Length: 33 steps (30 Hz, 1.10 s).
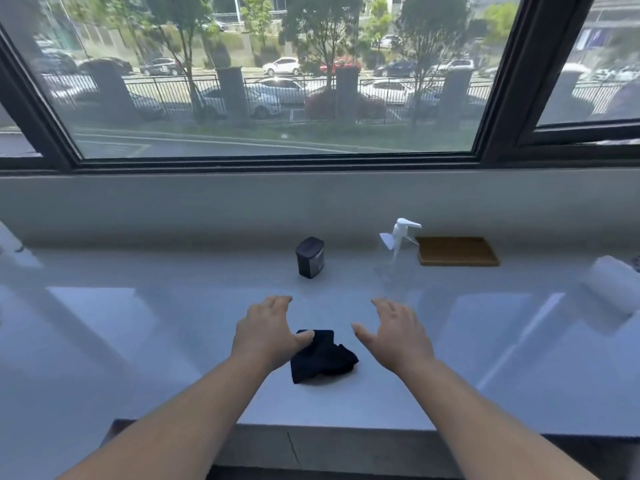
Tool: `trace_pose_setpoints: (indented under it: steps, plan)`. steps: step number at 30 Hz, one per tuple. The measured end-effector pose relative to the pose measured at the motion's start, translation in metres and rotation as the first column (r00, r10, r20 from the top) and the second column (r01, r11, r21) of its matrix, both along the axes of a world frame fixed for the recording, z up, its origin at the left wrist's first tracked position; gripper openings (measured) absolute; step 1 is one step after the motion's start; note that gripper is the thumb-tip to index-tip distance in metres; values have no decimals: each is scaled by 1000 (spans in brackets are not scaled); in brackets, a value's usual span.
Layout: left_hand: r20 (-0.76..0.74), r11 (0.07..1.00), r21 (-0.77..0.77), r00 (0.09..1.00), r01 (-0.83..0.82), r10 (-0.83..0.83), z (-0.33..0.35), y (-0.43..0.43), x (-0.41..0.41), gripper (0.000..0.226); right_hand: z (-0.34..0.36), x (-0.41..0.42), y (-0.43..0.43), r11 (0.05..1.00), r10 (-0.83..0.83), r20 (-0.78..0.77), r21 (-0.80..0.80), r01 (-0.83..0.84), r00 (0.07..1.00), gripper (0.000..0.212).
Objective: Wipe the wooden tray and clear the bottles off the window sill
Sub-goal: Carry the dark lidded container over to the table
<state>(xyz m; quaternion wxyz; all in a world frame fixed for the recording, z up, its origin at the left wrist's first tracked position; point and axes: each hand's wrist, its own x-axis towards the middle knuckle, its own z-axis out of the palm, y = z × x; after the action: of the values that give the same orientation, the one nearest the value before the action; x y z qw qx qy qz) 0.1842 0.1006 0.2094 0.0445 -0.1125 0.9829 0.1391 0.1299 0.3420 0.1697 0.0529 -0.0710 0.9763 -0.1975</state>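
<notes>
**A:** So the wooden tray [458, 251] sits far right on the window sill [173, 306], untouched I'd say, with the clear spray bottle [398, 251] just left of it and a small dark bottle [310, 257] further left.

**B:** Yep, looks like step one. The black cloth [322, 356] lies near the front edge; left hand [268, 332] open, thumb on it I think, right hand [398, 332] open and empty. Next: grab the cloth, reach right. Plenty of bare sill between.

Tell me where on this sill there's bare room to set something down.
Left of the dark container the sill lies bare. Crowded at back right: spray bottle beside wooden tray, white roll beyond. The black cloth fills the gap between both hands.
</notes>
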Motion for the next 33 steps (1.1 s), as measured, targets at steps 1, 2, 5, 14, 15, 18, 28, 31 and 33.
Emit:
trace_pose_setpoints:
  steps: [1,2,5,14,15,18,28,31,33]
  plan:
    - [11,1000,4,1000,0,0,-5,-3,-9,90,-4,-6,-5,1000,1,9,4,-1,1000,81]
    - [17,1000,11,1000,0,0,-9,-8,-18,91,-6,-13,-10,1000,0,8,10,0,1000,81]
    - [11,1000,21,1000,2,-2,-14,-28,-52,92,-3,-40,-26,999,-10,-11,31,10,1000,79]
    - [16,999,38,1000,5,-6,-24,-82,-162,90,-3,-124,-81,999,-25,9,38,25,1000,79]
    - [34,999,42,999,9,-11,-30,-82,-171,90,-9,-131,-85,999,-19,33,47,18,999,78]
    - [79,998,61,997,-3,-2,-50,-85,-196,91,-33,-156,-98,998,-4,98,60,-2,995,77]
    - [175,989,44,976,-142,133,-112,-93,-306,95,-118,-286,-128,981,-52,348,-159,114,936,58]
    - [163,982,81,975,-168,153,-124,-83,-343,103,-138,-320,-138,937,-83,445,-271,222,892,57]
    - [166,974,122,972,-188,167,-129,-73,-362,100,-150,-337,-145,888,-93,533,-338,312,841,55]
